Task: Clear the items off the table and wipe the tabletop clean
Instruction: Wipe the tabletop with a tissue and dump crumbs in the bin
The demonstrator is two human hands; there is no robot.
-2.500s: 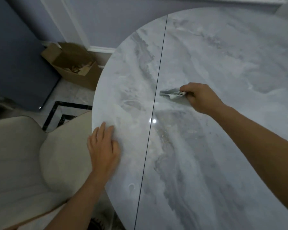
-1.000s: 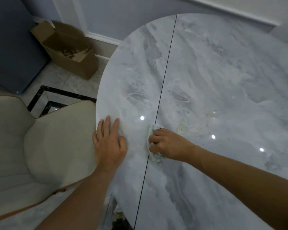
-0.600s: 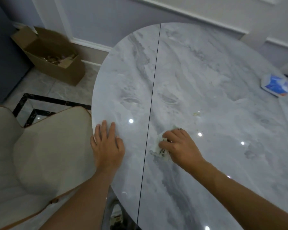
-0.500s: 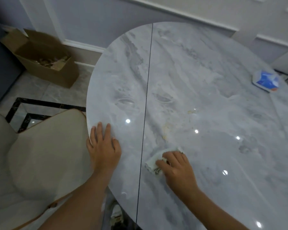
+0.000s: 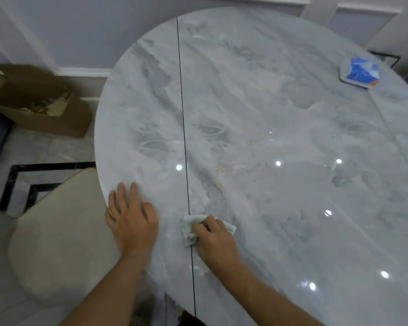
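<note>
Nearest, the right hand (image 5: 216,241) presses a crumpled white wipe (image 5: 188,228) onto the marble bench (image 5: 269,95), its fingers (image 5: 204,225) curled over and gripping the wad, which straddles the dark seam (image 5: 184,142). Just beside it, the left hand (image 5: 131,220) lies flat at the bench edge, fingers straight and close together. Beyond the wipe, pale crumbs (image 5: 220,175) are scattered. Left of the bench are a cream chair (image 5: 57,243) and an open cardboard box (image 5: 38,100). A blue-and-white packet (image 5: 360,71) lies at the far right edge.
</note>
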